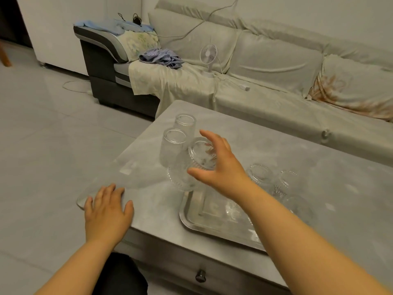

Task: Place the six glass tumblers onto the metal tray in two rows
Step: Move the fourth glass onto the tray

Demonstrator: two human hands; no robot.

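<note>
Left hand (107, 211) lay flat on table (234, 133) | right hand (221, 167) spread round tumbler (196, 156), grip indeterminable | tray (187, 218) near.

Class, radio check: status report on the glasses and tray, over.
Left hand open, flat on table corner. Right grip round tilted glass near tray. Two glasses upright beyond, three glasses past forearm. Nothing seen blocking tray.

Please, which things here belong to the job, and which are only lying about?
Job: metal tray; tilted tumbler, held by right hand; two upright tumblers behind it; three tumblers past the right forearm.
Lying about: small fan, striped cloth, white cable, all on the sofa.
</note>
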